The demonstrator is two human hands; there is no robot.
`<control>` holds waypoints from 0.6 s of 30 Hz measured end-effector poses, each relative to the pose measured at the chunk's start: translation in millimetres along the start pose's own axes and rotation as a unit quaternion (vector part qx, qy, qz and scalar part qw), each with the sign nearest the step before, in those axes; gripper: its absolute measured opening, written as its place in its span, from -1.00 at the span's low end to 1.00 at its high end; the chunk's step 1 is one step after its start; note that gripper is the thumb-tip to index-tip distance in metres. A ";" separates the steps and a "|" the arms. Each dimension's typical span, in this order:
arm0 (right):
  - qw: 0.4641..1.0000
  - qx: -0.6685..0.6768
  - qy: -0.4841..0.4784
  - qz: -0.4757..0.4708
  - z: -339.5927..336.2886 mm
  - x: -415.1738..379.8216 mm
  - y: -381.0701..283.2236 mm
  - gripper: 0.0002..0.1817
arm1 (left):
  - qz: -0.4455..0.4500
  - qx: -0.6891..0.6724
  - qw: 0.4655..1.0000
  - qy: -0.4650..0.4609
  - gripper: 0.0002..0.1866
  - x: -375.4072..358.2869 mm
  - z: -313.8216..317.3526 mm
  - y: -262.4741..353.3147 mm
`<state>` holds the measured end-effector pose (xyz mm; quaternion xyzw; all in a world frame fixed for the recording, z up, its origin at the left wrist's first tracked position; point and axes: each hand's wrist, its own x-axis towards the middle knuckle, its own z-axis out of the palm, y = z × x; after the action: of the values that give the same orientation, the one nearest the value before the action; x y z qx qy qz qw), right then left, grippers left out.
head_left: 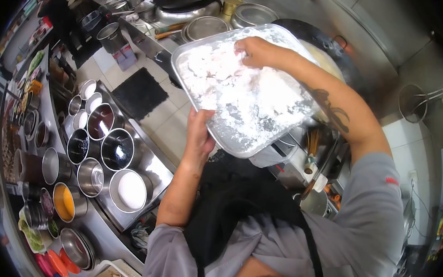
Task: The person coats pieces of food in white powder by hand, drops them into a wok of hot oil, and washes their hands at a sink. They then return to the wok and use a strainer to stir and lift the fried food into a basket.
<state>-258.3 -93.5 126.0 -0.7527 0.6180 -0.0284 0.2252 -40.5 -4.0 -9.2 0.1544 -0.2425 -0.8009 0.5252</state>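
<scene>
A shallow metal tray (pixel 249 150) is held up in front of me, tilted, over the wok side of the counter. White powder (pixel 242 135) is spread across it, with powder-coated pieces (pixel 206 69) heaped toward its left; their kind is hidden by the coating. My left hand (pixel 200 134) grips the tray's near left rim, thumb on top. Over the tray's far part, my right hand (pixel 259 53) has its fingers curled down and closed among the white pieces. What they hold is not clear. Behind the tray, a large dark wok (pixel 342 57) with pale liquid is partly covered.
On the left, a steel counter (pixel 147 156) carries several metal pots, including one of white granules (pixel 131 190) and one of dark liquid (pixel 117 150). A black mat (pixel 141 93) lies on the tiled floor. A strainer (pixel 413 103) hangs at the right wall. Lidded pots (pixel 206 29) stand behind.
</scene>
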 end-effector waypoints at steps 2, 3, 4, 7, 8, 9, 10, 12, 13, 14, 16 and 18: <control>0.999 0.047 -0.010 0.008 1.8 -9.2 0.5 -0.52 | 0.003 0.000 1.000 -0.009 -0.43 1.2 0.5 -0.8; 0.997 0.070 -0.015 0.012 2.1 -11.8 1.6 -0.53 | 0.002 -0.004 1.000 -0.014 -0.42 1.8 1.1 -0.5; 0.999 0.014 0.026 -0.044 14.7 -6.4 9.5 -0.53 | 0.000 -0.009 1.000 -0.019 -0.41 2.3 2.5 -0.8; 0.983 -0.107 0.102 -0.112 42.4 -2.9 14.7 -0.51 | 0.004 0.009 1.000 -0.007 -0.42 2.4 6.3 -4.4; 0.977 -0.109 0.116 -0.139 41.9 -1.5 16.9 -0.55 | -0.010 -0.004 1.000 -0.009 -0.42 5.1 -0.2 -6.4; 0.979 -0.094 0.115 -0.137 36.3 -1.8 18.5 -0.57 | -0.024 -0.016 1.000 -0.011 -0.42 9.7 -12.4 -10.9; 0.981 -0.078 0.115 -0.134 28.2 -4.1 20.3 -0.58 | -0.040 -0.028 0.999 -0.013 -0.42 11.4 -16.9 -11.8; 0.971 -0.087 0.169 -0.148 15.7 -13.5 26.7 -0.61 | -0.046 -0.031 0.998 0.007 -0.42 11.9 -19.3 -13.9; 0.984 -0.032 0.141 -0.101 4.4 -14.7 29.8 -0.61 | -0.048 -0.032 0.998 0.018 -0.42 11.4 -19.0 -15.0; 0.984 -0.005 0.156 -0.088 -4.5 -21.3 36.3 -0.63 | -0.040 -0.030 0.998 0.024 -0.42 11.3 -19.1 -17.1; 0.978 0.036 0.192 -0.070 -30.7 -38.9 42.2 -0.64 | -0.043 -0.023 0.998 0.036 -0.42 8.6 -14.3 -12.1; 0.966 0.088 0.233 -0.065 -60.8 -50.4 57.4 -0.60 | -0.053 -0.001 0.996 0.072 -0.42 7.5 -15.5 -2.9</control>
<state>-342.3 -72.1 171.0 -0.7411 0.5979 -0.2725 0.1380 -37.9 -13.4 -23.7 0.2238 -0.1947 -0.8147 0.4983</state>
